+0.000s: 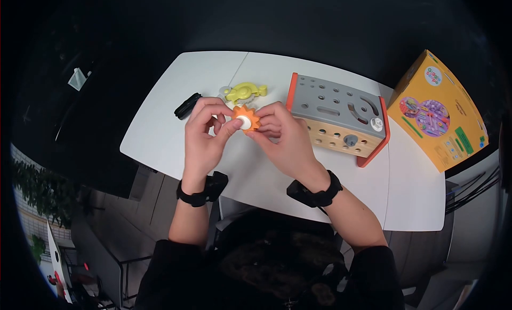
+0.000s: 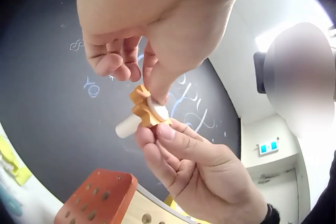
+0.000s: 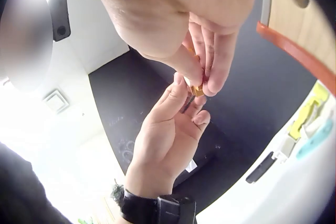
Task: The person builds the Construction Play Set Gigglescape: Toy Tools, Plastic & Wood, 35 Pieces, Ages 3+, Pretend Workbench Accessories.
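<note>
An orange toy gear [image 1: 252, 114] is held up over the white table between both hands. A white plastic bolt [image 2: 127, 126] runs through its middle, the round head on one side and the shaft sticking out on the other. My left hand [image 1: 205, 133] pinches the gear and bolt, its thumb against the white head. With thumb and fingertips, my right hand [image 1: 288, 142] grips the toothed rim from the opposite side. In the right wrist view, fingers hide most of the gear.
Right of the hands stands a toy workbench [image 1: 330, 96] with a grey top, wooden front and red ends. A yellow box [image 1: 453, 128] is at the far right. Yellow-green toy parts [image 1: 246, 91] and a black object [image 1: 188, 106] lie behind the hands on the white table [image 1: 160, 131].
</note>
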`<state>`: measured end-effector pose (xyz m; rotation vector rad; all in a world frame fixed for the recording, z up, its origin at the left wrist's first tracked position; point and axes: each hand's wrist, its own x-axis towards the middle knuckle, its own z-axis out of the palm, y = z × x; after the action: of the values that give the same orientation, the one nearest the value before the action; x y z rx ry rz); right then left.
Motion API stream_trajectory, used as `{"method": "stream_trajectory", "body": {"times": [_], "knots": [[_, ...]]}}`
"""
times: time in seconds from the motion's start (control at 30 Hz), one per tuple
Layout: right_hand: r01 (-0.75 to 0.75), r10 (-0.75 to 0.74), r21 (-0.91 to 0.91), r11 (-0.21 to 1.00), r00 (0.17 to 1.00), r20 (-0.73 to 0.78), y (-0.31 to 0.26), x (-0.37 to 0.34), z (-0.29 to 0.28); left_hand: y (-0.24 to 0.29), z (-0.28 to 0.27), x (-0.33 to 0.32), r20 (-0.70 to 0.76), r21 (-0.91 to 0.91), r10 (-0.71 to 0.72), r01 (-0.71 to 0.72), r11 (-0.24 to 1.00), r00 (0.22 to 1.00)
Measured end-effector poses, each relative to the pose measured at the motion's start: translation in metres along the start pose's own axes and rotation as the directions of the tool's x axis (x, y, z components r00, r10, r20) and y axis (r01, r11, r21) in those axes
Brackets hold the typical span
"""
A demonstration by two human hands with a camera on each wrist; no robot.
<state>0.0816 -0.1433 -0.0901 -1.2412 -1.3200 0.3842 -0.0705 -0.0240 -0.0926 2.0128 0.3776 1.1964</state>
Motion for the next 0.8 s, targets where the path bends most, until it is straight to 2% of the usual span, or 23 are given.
{"method": "stream_trajectory", "body": {"times": [0.03, 0.1, 0.23, 0.27, 0.3, 0.37, 0.4, 0.47, 0.5, 0.57, 0.6, 0.67, 0.73, 0.8], "knots": [[-0.012, 0.012, -0.011, 1.0, 1.0, -0.01, -0.002, -0.004, -0.004, 0.004, 0.008, 0.0, 0.004, -0.004, 0.002, -0.002, 1.0, 1.0], [-0.033, 0.032, -0.028, 0.999, 0.999, -0.031, -0.002, -0.014, -0.012, 0.014, 0.021, 0.0, -0.022, -0.132, -0.05, 0.047, 0.99, 0.998], [-0.091, 0.092, 0.026, 0.996, 0.993, -0.076, 0.003, -0.04, -0.026, 0.013, 0.035, -0.005, 0.202, -0.092, -0.082, 0.102, 0.991, 0.976], [-0.108, 0.113, 0.052, 0.993, 0.989, -0.096, 0.004, -0.046, -0.029, 0.012, 0.04, -0.006, 0.217, -0.114, -0.091, 0.118, 0.986, 0.972], [-0.118, 0.123, 0.047, 0.992, 0.987, -0.103, 0.006, -0.051, -0.032, 0.012, 0.045, -0.008, 0.226, -0.123, -0.093, 0.123, 0.985, 0.97], [-0.12, 0.114, -0.026, 0.992, 0.979, -0.17, 0.013, -0.062, -0.042, 0.016, 0.053, -0.009, 0.372, -0.181, -0.128, 0.207, 0.961, 0.92], [-0.125, 0.118, -0.029, 0.992, 0.978, -0.174, 0.014, -0.068, -0.047, 0.017, 0.058, -0.009, 0.376, -0.186, -0.128, 0.21, 0.96, 0.918], [-0.058, 0.007, -0.243, 0.968, 0.978, -0.207, 0.015, -0.08, -0.059, 0.018, 0.068, -0.007, 0.449, -0.082, 0.002, 0.039, 0.996, 0.894], [-0.059, 0.007, -0.246, 0.968, 0.979, -0.205, 0.015, -0.085, -0.064, 0.02, 0.072, -0.006, 0.447, -0.084, 0.002, 0.039, 0.996, 0.894], [-0.094, 0.006, -0.375, 0.922, 0.974, -0.227, 0.016, -0.094, -0.073, 0.024, 0.08, -0.004, 0.494, 0.026, 0.067, -0.092, 0.995, 0.867], [-0.095, 0.008, -0.375, 0.922, 0.974, -0.227, 0.017, -0.095, -0.076, 0.021, 0.085, -0.002, 0.477, 0.009, 0.169, -0.197, 0.98, 0.862], [-0.103, -0.002, -0.464, 0.88, 0.976, -0.22, 0.016, -0.099, -0.083, 0.023, 0.091, 0.002, 0.482, 0.06, 0.181, -0.239, 0.969, 0.857], [-0.095, -0.005, -0.473, 0.876, 0.978, -0.207, 0.021, -0.099, -0.088, 0.026, 0.096, 0.01, 0.487, 0.108, 0.198, -0.284, 0.953, 0.85], [-0.085, -0.01, -0.48, 0.873, 0.981, -0.192, 0.023, -0.097, -0.094, 0.027, 0.099, 0.021, 0.471, 0.139, 0.331, -0.44, 0.887, 0.817]]}}
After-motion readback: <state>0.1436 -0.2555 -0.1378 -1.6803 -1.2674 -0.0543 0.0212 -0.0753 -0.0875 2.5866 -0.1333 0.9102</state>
